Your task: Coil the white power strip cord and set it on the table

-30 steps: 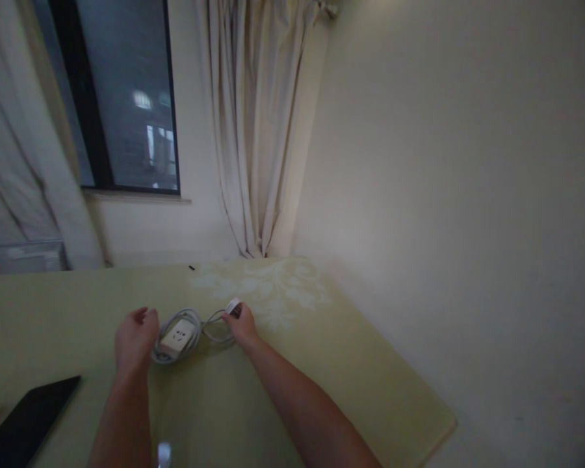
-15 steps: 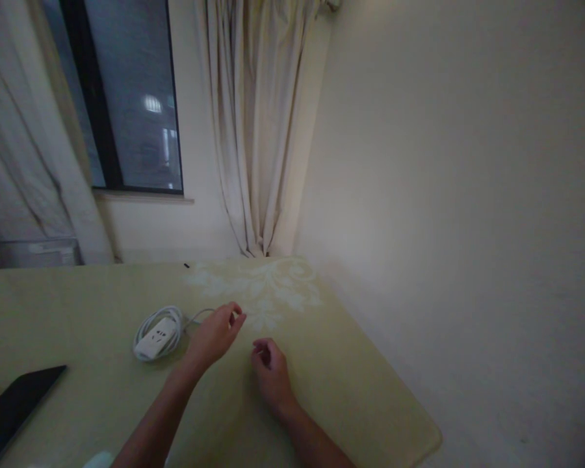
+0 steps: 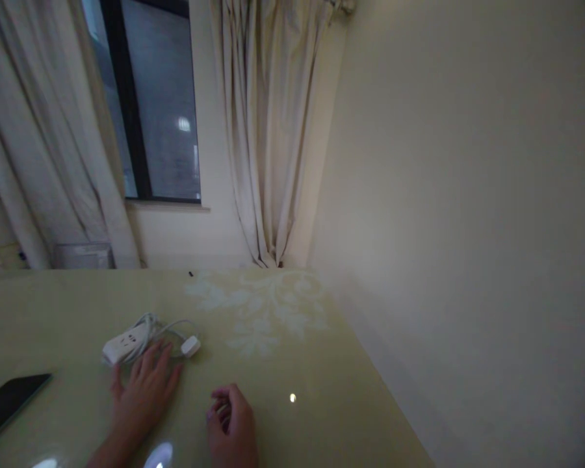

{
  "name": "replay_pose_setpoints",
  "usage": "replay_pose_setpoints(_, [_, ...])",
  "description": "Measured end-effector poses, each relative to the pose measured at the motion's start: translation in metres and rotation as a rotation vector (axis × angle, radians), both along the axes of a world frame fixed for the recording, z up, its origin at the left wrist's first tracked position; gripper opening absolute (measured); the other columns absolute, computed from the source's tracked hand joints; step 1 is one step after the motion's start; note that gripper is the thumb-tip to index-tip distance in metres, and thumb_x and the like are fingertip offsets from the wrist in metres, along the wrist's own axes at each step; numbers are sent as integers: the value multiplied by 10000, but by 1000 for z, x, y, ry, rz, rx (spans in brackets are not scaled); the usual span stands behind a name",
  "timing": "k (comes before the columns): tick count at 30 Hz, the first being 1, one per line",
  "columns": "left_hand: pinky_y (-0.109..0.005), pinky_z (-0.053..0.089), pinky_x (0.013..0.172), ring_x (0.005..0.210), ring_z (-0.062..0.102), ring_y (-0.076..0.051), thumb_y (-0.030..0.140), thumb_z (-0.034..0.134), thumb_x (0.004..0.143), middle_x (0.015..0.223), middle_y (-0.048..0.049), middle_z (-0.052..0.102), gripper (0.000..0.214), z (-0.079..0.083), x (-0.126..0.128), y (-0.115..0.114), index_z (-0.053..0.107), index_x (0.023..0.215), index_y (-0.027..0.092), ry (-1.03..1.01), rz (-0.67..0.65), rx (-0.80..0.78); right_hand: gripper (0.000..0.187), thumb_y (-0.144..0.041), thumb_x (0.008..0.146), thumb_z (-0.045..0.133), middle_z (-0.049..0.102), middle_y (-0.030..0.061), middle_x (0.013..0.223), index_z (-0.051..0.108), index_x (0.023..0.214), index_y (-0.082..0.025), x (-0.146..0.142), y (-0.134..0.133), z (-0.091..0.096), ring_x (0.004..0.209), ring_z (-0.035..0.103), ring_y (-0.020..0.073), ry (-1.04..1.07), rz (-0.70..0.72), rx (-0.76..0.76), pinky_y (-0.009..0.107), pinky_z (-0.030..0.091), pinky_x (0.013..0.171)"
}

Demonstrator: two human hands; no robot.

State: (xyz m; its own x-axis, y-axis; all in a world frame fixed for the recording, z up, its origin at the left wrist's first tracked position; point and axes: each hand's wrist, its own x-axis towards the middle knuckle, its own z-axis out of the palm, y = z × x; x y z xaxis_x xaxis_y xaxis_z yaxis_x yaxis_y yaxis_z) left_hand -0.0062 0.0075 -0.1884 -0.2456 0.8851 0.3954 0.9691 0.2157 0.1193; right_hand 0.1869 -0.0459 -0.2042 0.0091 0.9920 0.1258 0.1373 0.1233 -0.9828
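Note:
A white power strip (image 3: 125, 343) lies on the table, its coiled white cable (image 3: 150, 328) bunched around one end. The white plug (image 3: 190, 346) rests to the right of the coil, joined by a loop of cable. My left hand (image 3: 143, 393) is palm down with its fingers spread, the fingertips at the near edge of the coil. Whether they press on the cable is hard to make out. To the right, my right hand (image 3: 231, 422) is loosely curled near the table, with nothing visible in its fingers.
A flat black device (image 3: 12, 403) lies on the pale green table (image 3: 292, 364) at the left. One small dark object (image 3: 191, 273) sits by the back edge. Beyond are curtains (image 3: 268, 130), a window (image 3: 160, 97) and a wall (image 3: 443, 195) along the right.
My left hand has moved left and down to the coil, its fingers spreading. The strip sits turned, and the plug now shows beside it. My right hand is lower in view; the view has shifted.

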Motion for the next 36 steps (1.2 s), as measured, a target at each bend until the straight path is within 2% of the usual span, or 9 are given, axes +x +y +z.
replay_pose_setpoints(3, [-590, 201, 1260, 1388, 547, -324, 278, 386, 1026, 1557, -155, 577, 478, -6, -2, -5, 674, 1401, 210, -6, 11, 89, 211, -207, 854, 609, 703, 46, 839, 692, 1047, -219, -8, -1, -12, 691, 654, 191, -24, -6, 123, 265, 479, 603])
replay_pose_setpoints(5, [-552, 314, 1201, 1329, 586, -321, 281, 409, 1025, 1495, -144, 623, 450, -9, 0, -12, 689, 1372, 221, -31, -1, 135, 205, -191, 881, 590, 701, 42, 847, 692, 1053, -232, -7, 2, -12, 711, 664, 195, -77, 5, 227, 276, 493, 638])
replay_pose_setpoints(9, [-498, 401, 1103, 1236, 642, -295, 274, 435, 1030, 1375, -121, 695, 386, -7, 5, -20, 713, 1295, 242, -95, -60, 159, 265, -127, 921, 542, 710, 47, 942, 703, 1092, -251, 15, 15, 3, 839, 690, 203, -228, 14, 410, 305, 531, 781])
replay_pose_setpoints(12, [-472, 427, 1066, 1212, 661, -282, 253, 450, 1021, 1301, -110, 732, 364, -1, 7, -20, 721, 1263, 243, -140, -113, 146, 253, -119, 940, 531, 723, 70, 978, 716, 1068, -237, 36, 28, 15, 930, 694, 228, -338, -124, 480, 344, 536, 866])
replay_pose_setpoints(17, [-411, 487, 961, 1090, 708, -278, 236, 410, 1015, 1145, -116, 774, 358, 8, 11, -17, 730, 1172, 210, -188, -253, 126, 235, -110, 908, 546, 734, 91, 990, 721, 1038, -197, 47, 43, 22, 948, 696, 246, -487, -229, 443, 357, 544, 876])
replay_pose_setpoints(23, [-347, 486, 844, 913, 718, -248, 285, 425, 1022, 933, -82, 769, 288, 13, 30, -21, 685, 913, 227, -204, -392, 64, 260, -94, 878, 540, 740, 101, 1030, 723, 1036, -191, 39, 44, 27, 1003, 689, 266, -672, -193, 358, 371, 526, 925])
replay_pose_setpoints(30, [-297, 408, 677, 767, 695, -211, 299, 436, 1026, 802, -46, 723, 269, 15, 40, -22, 600, 824, 233, -231, -346, 4, 265, -80, 874, 525, 751, 98, 1023, 724, 1002, -198, 40, 48, 27, 1005, 691, 257, -743, -158, 322, 345, 518, 926])
replay_pose_setpoints(33, [-301, 414, 691, 788, 695, -219, 301, 435, 1025, 817, -53, 720, 263, 16, 37, -21, 606, 839, 231, -225, -320, -1, 259, -89, 880, 522, 748, 106, 1033, 724, 1003, -195, 40, 49, 26, 1015, 687, 261, -738, -159, 307, 348, 513, 932])
replay_pose_setpoints(36, [-317, 455, 779, 855, 697, -227, 298, 459, 1011, 875, -65, 731, 240, 18, 35, -21, 631, 862, 225, -209, -327, 13, 248, -98, 881, 526, 744, 106, 1019, 723, 997, -193, 39, 50, 27, 1006, 684, 260, -721, -163, 293, 344, 510, 925])
